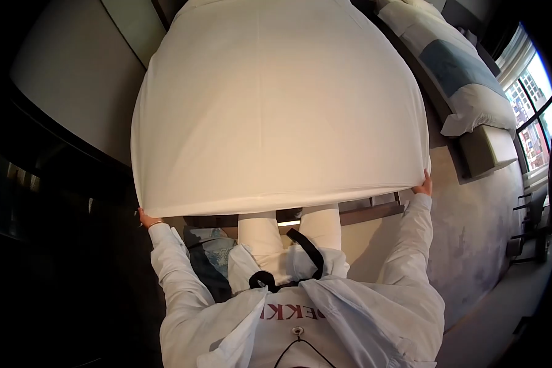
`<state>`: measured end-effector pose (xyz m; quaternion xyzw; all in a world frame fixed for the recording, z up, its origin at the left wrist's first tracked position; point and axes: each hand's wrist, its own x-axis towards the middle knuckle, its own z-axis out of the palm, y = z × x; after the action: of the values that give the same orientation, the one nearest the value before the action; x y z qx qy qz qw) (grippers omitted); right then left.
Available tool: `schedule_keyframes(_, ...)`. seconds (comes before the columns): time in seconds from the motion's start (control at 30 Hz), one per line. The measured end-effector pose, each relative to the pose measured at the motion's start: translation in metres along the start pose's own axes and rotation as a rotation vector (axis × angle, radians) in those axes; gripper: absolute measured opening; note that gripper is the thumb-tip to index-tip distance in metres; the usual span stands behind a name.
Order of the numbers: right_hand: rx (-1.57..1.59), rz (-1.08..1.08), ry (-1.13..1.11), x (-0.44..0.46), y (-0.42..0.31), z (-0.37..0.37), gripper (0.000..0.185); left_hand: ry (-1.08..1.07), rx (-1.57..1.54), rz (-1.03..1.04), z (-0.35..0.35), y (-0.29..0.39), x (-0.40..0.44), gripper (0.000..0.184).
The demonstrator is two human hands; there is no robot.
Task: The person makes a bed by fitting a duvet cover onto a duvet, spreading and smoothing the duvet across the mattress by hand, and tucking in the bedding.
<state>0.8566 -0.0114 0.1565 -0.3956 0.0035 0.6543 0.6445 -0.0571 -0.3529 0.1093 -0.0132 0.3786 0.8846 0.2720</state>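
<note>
A wide white bed sheet (276, 116) spreads out in front of me over the bed, its near edge pulled almost straight. At the sheet's near left corner, my left hand (147, 219) is closed on the edge, with the fingertips partly hidden. My right hand (424, 186) grips the near right corner in the same way, its fingers wrapped around the hem. Both arms are stretched wide apart. Below the sheet's edge, part of the dark bed base (368, 214) shows beside my legs.
To the right stands a second bed with white bedding and a blue-grey runner (457, 64). A box-shaped bench (487, 150) sits at its foot, near the window (533, 116). Blue-grey patterned cloth (211, 248) lies low by my left arm. A pale wall panel (80, 73) rises at left.
</note>
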Motion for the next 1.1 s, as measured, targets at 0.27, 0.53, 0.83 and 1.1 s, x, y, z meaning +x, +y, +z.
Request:
schedule_keyframes(0.27,-0.058,-0.042,0.011,-0.002,0.015,-0.014,0.035,0.026,0.004,-0.046,0.006,-0.019,-0.018,0.048)
schedule_keyframes(0.53,-0.375,-0.113,-0.186,-0.037,0.085,0.007,0.035,-0.027,0.088,-0.187,-0.009,-0.076,-0.026,0.047)
schedule_keyframes(0.83,-0.304,0.511,-0.336,-0.034,0.207,0.070,0.057,-0.224,0.189,-0.547,0.124,-0.118,-0.071,0.051)
schedule_keyframes(1.1,0.041,0.277,-0.422,-0.076,0.238,0.161,0.042,-0.116,0.058,-0.413,0.163,-0.135,-0.059,0.034)
